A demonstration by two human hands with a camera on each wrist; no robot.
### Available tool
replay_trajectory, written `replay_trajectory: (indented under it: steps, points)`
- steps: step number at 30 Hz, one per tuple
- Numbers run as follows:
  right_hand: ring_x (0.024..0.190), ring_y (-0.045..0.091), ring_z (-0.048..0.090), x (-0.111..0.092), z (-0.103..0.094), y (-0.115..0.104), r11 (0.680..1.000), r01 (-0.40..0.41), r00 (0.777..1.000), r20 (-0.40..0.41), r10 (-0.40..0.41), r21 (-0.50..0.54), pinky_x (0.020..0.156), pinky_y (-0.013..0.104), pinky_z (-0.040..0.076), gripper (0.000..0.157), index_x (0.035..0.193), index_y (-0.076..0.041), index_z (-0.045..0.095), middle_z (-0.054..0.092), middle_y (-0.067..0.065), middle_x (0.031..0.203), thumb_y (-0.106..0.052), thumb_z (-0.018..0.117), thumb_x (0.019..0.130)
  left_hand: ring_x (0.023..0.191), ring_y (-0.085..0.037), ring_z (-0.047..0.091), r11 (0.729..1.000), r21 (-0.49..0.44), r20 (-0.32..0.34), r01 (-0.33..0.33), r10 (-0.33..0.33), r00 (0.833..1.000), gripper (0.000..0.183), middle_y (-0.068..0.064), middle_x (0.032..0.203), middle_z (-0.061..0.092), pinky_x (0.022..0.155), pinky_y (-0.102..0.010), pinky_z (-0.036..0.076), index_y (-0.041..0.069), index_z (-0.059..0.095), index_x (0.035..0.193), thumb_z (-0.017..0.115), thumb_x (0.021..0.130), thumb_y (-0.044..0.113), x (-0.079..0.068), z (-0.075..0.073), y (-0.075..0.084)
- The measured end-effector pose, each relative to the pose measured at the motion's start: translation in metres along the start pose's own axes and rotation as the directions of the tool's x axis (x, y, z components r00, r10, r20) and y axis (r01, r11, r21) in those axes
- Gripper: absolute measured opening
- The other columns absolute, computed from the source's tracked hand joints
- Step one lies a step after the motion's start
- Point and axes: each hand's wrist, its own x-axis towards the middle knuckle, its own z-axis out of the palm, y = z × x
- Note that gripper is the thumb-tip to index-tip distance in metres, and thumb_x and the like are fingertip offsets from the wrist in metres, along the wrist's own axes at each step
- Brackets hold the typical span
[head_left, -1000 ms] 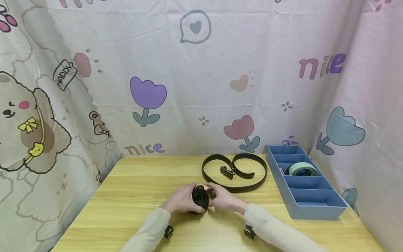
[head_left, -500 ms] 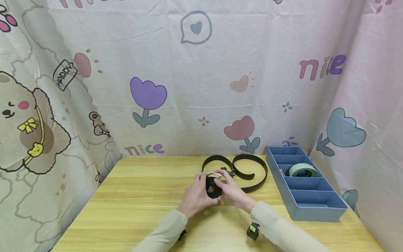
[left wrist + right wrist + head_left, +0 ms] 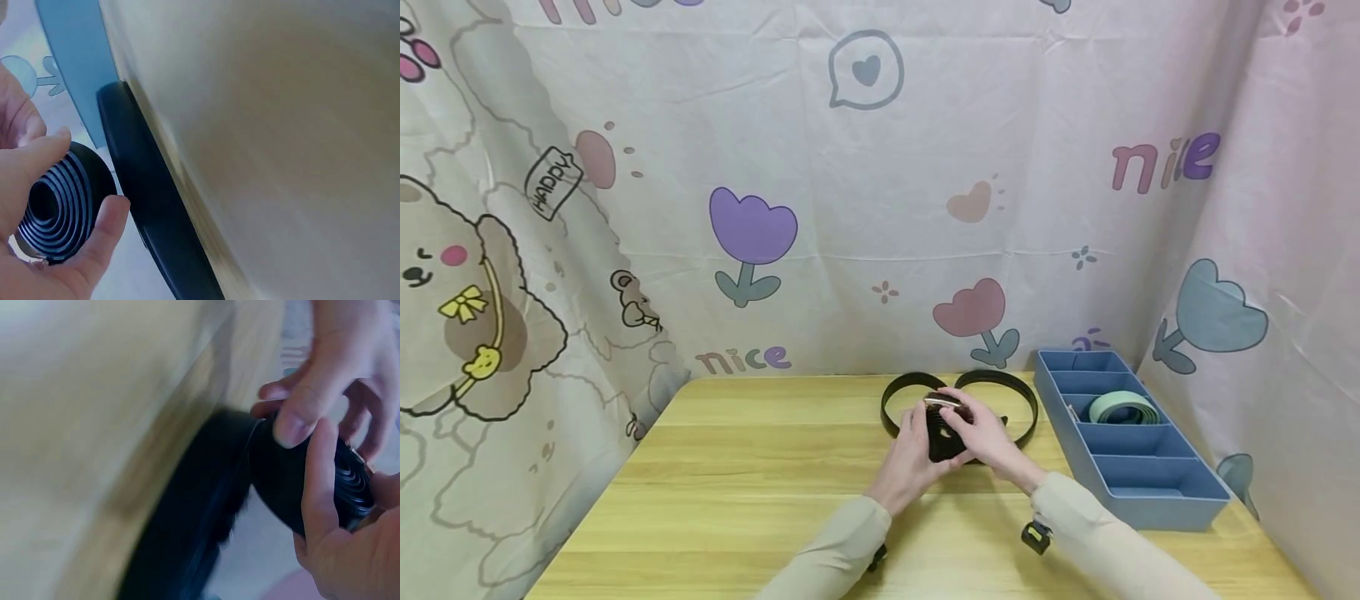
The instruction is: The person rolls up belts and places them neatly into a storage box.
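Black ridged belt wound into a tight roll (image 3: 945,443), its shiny metal buckle (image 3: 942,402) at the top, is held between two hands above the wooden tabletop (image 3: 737,467). The left hand (image 3: 908,465) has its fingers clamped round one side of the roll; the right hand (image 3: 988,435) grips the other side, thumb against the front and fingers by the buckle.

Over the last second the roll has shifted rightward and away from the person. It now sits, as the head view shows, in front of a loose black belt (image 3: 1030,393) standing on edge in open loops; whether the two touch, I cannot tell. Right of them is a blue plastic box with dividers (image 3: 1165,515), a pale green rolled belt (image 3: 1123,407) in its middle compartment.

The winding looks finished, I judge, and the coil, nearer the box, is not yet set down.
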Motion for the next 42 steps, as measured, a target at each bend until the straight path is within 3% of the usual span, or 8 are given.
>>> replay_trajectory:
  steps: [2, 7, 17, 21, 24, 27, 34, 42]
  points:
    - [0.086, 0.033, 0.069, -0.002, -0.010, -0.001, 0.989, 0.045, 0.998, -0.025, -0.050, -0.141, 0.051, 0.041, 0.057, 0.043, 0.141, -0.030, 0.050, 0.051, 0.025, 0.136, -0.026, 0.058, 0.099, 0.100, -0.030, 0.064, 0.999, -0.034, 0.038, 0.015, -0.013, 0.999, 0.090, -0.020, 0.130, 0.049, 0.084, -0.039, 0.055, 0.002, 0.028, 0.147, 0.082, 0.079, 0.028, 0.003, 0.004, 0.006]
    - [0.070, 0.026, 0.068, -0.009, -0.038, -0.003, 0.900, 0.136, 0.986, -0.033, -0.164, -0.414, 0.044, 0.035, 0.054, 0.042, 0.140, -0.027, 0.053, 0.056, 0.025, 0.133, -0.024, 0.060, 0.098, 0.094, -0.018, 0.062, 0.989, -0.140, 0.145, 0.043, -0.022, 0.989, 0.081, -0.016, 0.133, 0.051, 0.083, -0.030, 0.052, 0.008, 0.030, 0.147, 0.076, 0.083, 0.026, 0.012, 0.014, 0.019]
    - [0.051, 0.012, 0.061, -0.026, -0.086, -0.010, 0.776, 0.244, 0.959, 0.025, -0.283, -0.581, 0.043, 0.026, 0.050, 0.054, 0.140, -0.025, 0.053, 0.063, 0.023, 0.120, -0.017, 0.071, 0.090, 0.110, -0.018, 0.061, 0.969, -0.244, 0.236, 0.037, 0.022, 0.972, 0.082, -0.008, 0.145, 0.045, 0.093, -0.028, 0.050, 0.020, 0.027, 0.150, 0.074, 0.084, 0.033, 0.024, 0.032, 0.048]
    - [0.052, 0.005, 0.055, -0.033, -0.106, -0.014, 0.650, 0.326, 0.927, 0.097, -0.362, -0.686, 0.046, 0.022, 0.047, 0.051, 0.137, -0.019, 0.056, 0.067, 0.016, 0.110, -0.012, 0.070, 0.089, 0.122, -0.018, 0.056, 0.975, -0.220, 0.280, 0.030, 0.033, 0.959, 0.087, -0.008, 0.152, 0.040, 0.102, -0.032, 0.046, 0.020, 0.021, 0.154, 0.073, 0.085, 0.034, 0.023, 0.042, 0.059]
    - [0.070, 0.009, 0.062, -0.036, -0.122, -0.018, 0.532, 0.374, 0.897, 0.152, -0.414, -0.759, 0.058, 0.027, 0.052, 0.049, 0.134, -0.016, 0.059, 0.069, 0.009, 0.105, -0.010, 0.072, 0.087, 0.135, -0.019, 0.046, 0.986, -0.164, 0.313, 0.011, 0.041, 0.949, 0.094, -0.008, 0.158, 0.032, 0.110, -0.034, 0.039, 0.017, 0.013, 0.157, 0.072, 0.087, 0.037, 0.022, 0.050, 0.067]
    - [0.088, 0.018, 0.066, -0.040, -0.137, -0.021, 0.449, 0.389, 0.883, 0.187, -0.431, -0.804, 0.072, 0.036, 0.054, 0.050, 0.132, -0.014, 0.060, 0.070, 0.007, 0.106, -0.010, 0.074, 0.085, 0.139, -0.020, 0.042, 0.994, -0.110, 0.335, -0.020, 0.056, 0.941, 0.098, -0.005, 0.161, 0.026, 0.111, -0.034, 0.038, 0.018, 0.006, 0.159, 0.070, 0.087, 0.038, 0.020, 0.058, 0.076]
    - [0.102, 0.035, 0.066, -0.054, -0.169, -0.033, 0.377, 0.331, 0.908, 0.184, -0.376, -0.865, 0.078, 0.053, 0.053, 0.049, 0.131, -0.016, 0.061, 0.069, 0.015, 0.116, -0.013, 0.075, 0.084, 0.133, -0.017, 0.049, 0.978, 0.069, 0.338, -0.196, 0.162, 0.927, 0.091, -0.002, 0.156, 0.035, 0.106, -0.030, 0.043, 0.022, 0.017, 0.157, 0.071, 0.087, 0.041, 0.018, 0.071, 0.095]
    - [0.087, 0.028, 0.067, -0.062, -0.202, -0.037, 0.331, 0.242, 0.953, 0.160, -0.256, -0.912, 0.063, 0.044, 0.054, 0.048, 0.128, -0.014, 0.063, 0.070, 0.015, 0.115, -0.012, 0.077, 0.082, 0.133, -0.011, 0.048, 0.872, 0.245, 0.430, -0.424, 0.294, 0.853, 0.079, 0.002, 0.151, 0.042, 0.106, -0.027, 0.041, 0.029, 0.026, 0.153, 0.068, 0.088, 0.046, 0.012, 0.082, 0.116]
